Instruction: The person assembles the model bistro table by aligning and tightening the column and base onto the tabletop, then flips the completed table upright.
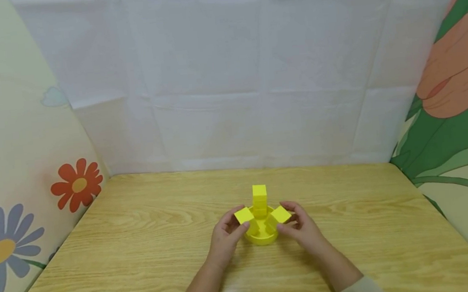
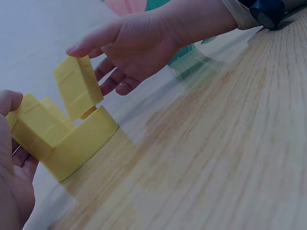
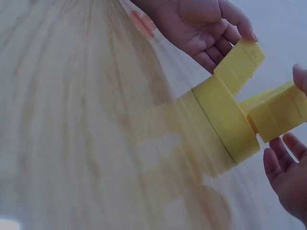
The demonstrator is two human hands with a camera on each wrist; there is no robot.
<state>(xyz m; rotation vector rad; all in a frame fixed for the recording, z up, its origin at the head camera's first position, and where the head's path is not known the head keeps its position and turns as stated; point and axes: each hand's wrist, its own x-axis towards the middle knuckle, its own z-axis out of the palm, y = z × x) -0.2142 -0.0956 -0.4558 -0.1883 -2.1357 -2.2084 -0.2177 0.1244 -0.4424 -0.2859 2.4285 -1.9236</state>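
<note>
A shallow round yellow base [image 1: 262, 242] stands on the wooden table, and yellow rectangular blocks rise from inside its rim. My left hand [image 1: 220, 243] pinches the left block [image 1: 244, 215] between thumb and fingers. On the other side, my right hand [image 1: 308, 232] holds the right block [image 1: 281, 214] the same way, thumb on the near side. Both gripped blocks lean outward; the right wrist view shows a narrow neck under the right block [image 3: 278, 115]. A back block [image 1: 259, 195] stands upright, untouched by either hand.
The wooden table [image 1: 142, 246] surrounds the base on all sides. A creased white cloth [image 1: 231, 72] hangs along the far edge. Flower-printed panels flank it, with a red flower [image 1: 79, 185] on the left and large leaves [image 1: 466, 121] on the right.
</note>
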